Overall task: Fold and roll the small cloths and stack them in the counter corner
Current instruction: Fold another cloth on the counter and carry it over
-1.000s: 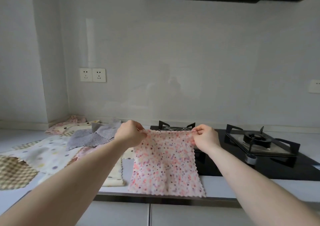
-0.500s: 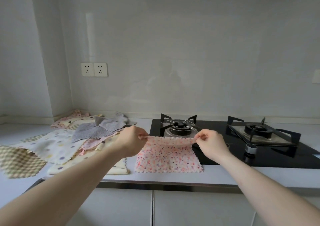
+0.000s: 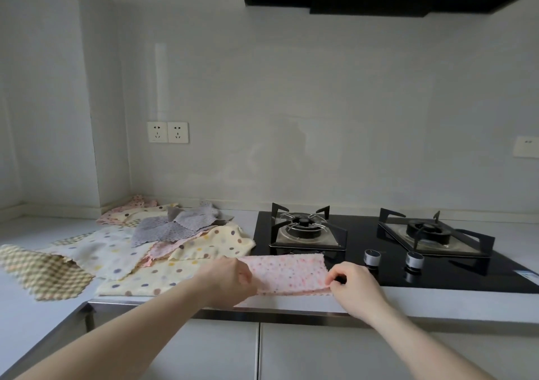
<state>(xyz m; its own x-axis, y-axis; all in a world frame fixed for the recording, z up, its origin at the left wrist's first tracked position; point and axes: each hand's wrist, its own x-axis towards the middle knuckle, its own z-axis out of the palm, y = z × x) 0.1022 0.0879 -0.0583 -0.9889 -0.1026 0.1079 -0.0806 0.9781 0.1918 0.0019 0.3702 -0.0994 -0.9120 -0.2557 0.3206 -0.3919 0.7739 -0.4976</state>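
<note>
A pink spotted cloth (image 3: 288, 273) lies folded in half on the counter's front strip, just before the hob. My left hand (image 3: 226, 280) pinches its left end and my right hand (image 3: 354, 284) pinches its right front corner. Left of it several loose cloths are spread flat: a yellow dotted cloth (image 3: 151, 282), a white dotted cloth (image 3: 108, 251), a grey cloth (image 3: 172, 228) and a green checked cloth (image 3: 43, 271). More cloths reach back into the counter corner (image 3: 137, 207).
A black gas hob (image 3: 379, 251) with two burners and two knobs (image 3: 372, 257) lies right behind the pink cloth. A double wall socket (image 3: 167, 132) is above the corner. The counter's front edge (image 3: 291, 312) runs just under my hands.
The pink cloth hung open from both hands, then its top edge came down toward me. It now lies folded in half on the counter, both hands lower and nearer the front edge.
</note>
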